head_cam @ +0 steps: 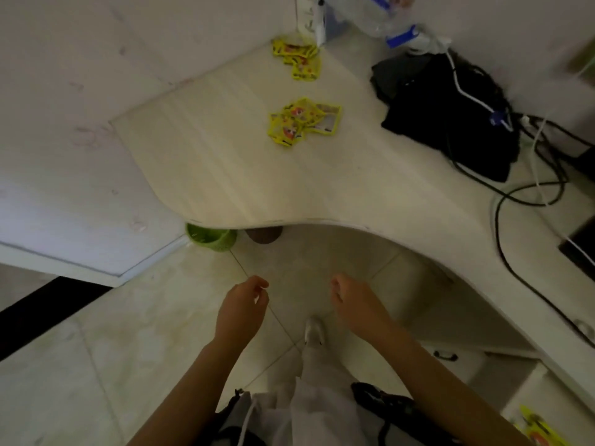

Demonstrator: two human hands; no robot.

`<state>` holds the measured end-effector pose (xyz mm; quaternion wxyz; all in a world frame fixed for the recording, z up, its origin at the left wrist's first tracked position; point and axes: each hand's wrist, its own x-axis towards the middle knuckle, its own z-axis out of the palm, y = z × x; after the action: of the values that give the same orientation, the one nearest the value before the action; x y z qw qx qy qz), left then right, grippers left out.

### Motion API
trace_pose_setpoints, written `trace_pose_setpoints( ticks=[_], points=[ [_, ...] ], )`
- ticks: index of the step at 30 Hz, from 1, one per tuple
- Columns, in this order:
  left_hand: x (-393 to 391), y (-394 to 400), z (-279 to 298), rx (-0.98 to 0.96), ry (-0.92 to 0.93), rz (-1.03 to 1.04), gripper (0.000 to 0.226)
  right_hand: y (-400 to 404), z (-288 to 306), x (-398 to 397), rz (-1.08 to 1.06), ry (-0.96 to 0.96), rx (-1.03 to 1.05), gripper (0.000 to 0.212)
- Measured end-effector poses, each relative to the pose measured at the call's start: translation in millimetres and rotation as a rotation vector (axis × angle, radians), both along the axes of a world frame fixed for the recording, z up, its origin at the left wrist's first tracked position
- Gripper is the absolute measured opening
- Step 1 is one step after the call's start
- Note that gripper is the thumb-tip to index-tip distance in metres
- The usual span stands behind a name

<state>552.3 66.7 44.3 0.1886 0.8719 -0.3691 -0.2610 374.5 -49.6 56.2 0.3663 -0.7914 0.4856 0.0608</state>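
I stand in front of a pale curved desk (322, 194). My left hand (243, 305) hangs below the desk's front edge, over the floor, fingers loosely curled and holding nothing. My right hand (354, 302) hangs beside it, also loosely curled and empty. A pile of yellow sachets (304, 120) lies in the middle of the desk, far beyond both hands. A second pile of yellow sachets (297, 57) lies farther back by the wall corner.
A black bag (450, 117) with white and black cables (515, 194) sits at the desk's right. A clear plastic bottle (380, 17) lies at the back. Under the desk stand a green basket (211, 238) and a brown object (264, 235). More yellow packets (537, 429) show at bottom right.
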Motion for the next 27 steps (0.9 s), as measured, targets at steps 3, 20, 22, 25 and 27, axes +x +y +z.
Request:
trace_pose_setpoints(
  ticks=[3, 20, 22, 25, 27],
  points=[
    [23, -36, 5, 0.006, 0.001, 0.033, 0.021, -39, 5, 27, 0.054, 0.009, -0.024, 0.022],
    [178, -187, 4, 0.018, 0.114, -0.093, 0.019, -188, 11, 177, -0.066, -0.044, -0.056, 0.028],
    [196, -201, 5, 0.02, 0.123, -0.119, 0.018, -195, 11, 189, -0.109, -0.052, -0.056, 0.027],
    [216, -224, 5, 0.022, 0.134, -0.149, 0.018, -206, 10, 202, -0.15, -0.047, -0.043, 0.027],
    [225, -243, 6, 0.028, 0.137, -0.17, 0.018, -217, 10, 209, -0.18, -0.043, -0.04, 0.027]
  ],
)
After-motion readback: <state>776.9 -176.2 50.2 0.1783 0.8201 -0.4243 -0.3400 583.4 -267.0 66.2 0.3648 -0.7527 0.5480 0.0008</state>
